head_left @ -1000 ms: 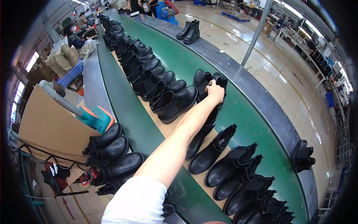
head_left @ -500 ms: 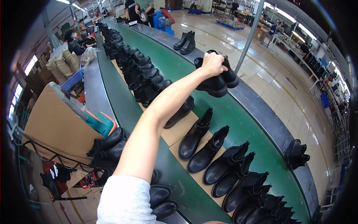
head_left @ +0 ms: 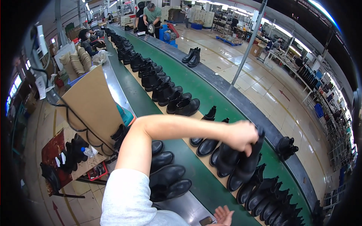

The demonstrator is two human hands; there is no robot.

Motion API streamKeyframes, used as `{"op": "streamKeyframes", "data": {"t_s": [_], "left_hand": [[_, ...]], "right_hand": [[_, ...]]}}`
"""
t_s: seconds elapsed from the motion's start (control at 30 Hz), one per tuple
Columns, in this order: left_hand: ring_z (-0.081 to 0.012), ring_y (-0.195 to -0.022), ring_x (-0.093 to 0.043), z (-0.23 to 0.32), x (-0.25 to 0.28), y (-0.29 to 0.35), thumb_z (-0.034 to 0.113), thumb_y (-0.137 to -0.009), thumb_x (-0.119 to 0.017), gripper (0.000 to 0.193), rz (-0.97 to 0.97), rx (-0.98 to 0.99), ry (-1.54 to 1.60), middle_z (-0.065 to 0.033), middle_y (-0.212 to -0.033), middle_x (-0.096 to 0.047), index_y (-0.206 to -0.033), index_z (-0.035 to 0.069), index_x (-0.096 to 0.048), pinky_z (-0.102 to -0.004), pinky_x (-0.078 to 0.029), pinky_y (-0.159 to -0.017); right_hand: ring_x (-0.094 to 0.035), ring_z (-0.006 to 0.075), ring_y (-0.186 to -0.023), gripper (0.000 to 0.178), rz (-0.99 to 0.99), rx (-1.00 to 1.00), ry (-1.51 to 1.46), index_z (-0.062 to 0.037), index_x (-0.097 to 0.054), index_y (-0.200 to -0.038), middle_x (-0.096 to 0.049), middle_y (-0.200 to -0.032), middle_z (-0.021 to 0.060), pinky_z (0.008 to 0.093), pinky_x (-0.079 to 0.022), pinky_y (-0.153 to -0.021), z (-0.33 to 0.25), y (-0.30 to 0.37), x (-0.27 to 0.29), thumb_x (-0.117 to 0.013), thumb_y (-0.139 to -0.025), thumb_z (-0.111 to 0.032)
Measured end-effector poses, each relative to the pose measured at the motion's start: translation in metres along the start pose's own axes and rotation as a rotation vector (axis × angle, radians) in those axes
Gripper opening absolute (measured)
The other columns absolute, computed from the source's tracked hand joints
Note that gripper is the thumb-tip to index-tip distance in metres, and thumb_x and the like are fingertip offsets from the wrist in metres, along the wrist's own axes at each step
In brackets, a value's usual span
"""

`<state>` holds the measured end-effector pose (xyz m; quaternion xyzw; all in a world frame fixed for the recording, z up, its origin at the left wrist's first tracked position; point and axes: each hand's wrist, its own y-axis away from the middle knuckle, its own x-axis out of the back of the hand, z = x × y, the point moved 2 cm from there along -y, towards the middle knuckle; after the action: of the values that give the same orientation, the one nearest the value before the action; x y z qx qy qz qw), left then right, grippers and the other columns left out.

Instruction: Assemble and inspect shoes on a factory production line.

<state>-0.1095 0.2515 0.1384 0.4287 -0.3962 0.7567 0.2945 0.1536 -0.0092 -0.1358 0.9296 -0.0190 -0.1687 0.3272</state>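
Note:
My left hand (head_left: 241, 136), slightly smeared by motion, grips a pair of black ankle boots (head_left: 246, 165) by their upper shafts. The pair is over the row on the green conveyor belt (head_left: 192, 90), toes pointing to the lower left. Whether their soles touch the cardboard strip (head_left: 189, 145) underneath cannot be made out. Close beside the pair, to the lower right, more black boots (head_left: 267, 194) stand packed in line. At the lower edge my right hand (head_left: 223, 216) shows its palm with fingers apart, holding nothing.
Several black boots (head_left: 167, 177) lie by the near side of the belt. Two pairs stand on the far metal ledge, one farther off (head_left: 192, 57) and one at right (head_left: 286, 148). A cardboard panel (head_left: 94, 105) rises at left. A person in green (head_left: 152, 17) works beyond.
My left hand has brought the boots from the far ledge side nearer and to the right, over the row. My right hand has come into view. The whole view has shifted.

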Motion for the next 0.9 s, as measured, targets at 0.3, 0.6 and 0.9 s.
{"op": "streamKeyframes", "data": {"t_s": [0.3, 0.6, 0.9], "left_hand": [[-0.0275, -0.072, -0.060, 0.131, -0.210, 0.121, 0.024, -0.069, -0.063, 0.020, -0.325, -0.416, 0.002, -0.0101, -0.074, -0.058, -0.074, 0.005, -0.063, -0.0396, -0.048, -0.060], [-0.0213, -0.088, -0.054, 0.193, -0.245, 0.229, 0.023, -0.067, -0.068, 0.022, -0.279, -0.074, 0.287, -0.0054, -0.081, -0.056, -0.080, 0.008, -0.060, -0.0417, -0.032, -0.089], [-0.0337, -0.128, -0.032, 0.132, -0.316, 0.277, 0.057, -0.089, -0.037, 0.074, 0.121, 1.388, 1.005, -0.0259, -0.135, -0.034, -0.132, -0.003, -0.035, -0.0388, -0.026, -0.105]], "right_hand": [[-0.054, 0.0256, -0.097, 0.085, 0.103, -0.109, -0.263, -0.0091, -0.040, -0.126, -0.052, -0.115, 0.0130, 0.0449, -0.045, -0.079, 0.097, -0.008, 0.010, -0.039, -0.075, -0.077], [-0.053, 0.0200, -0.103, 0.066, 0.152, -0.113, -0.171, -0.0142, -0.053, -0.119, -0.058, -0.113, 0.0045, 0.0372, -0.041, -0.085, 0.119, -0.009, -0.033, -0.044, -0.081, -0.068], [-0.044, 0.0256, -0.114, 0.063, 0.134, -0.159, -0.084, -0.0193, -0.057, -0.114, -0.055, -0.120, 0.0030, 0.0494, -0.029, -0.095, 0.113, 0.000, -0.029, -0.052, -0.073, -0.067]]}}
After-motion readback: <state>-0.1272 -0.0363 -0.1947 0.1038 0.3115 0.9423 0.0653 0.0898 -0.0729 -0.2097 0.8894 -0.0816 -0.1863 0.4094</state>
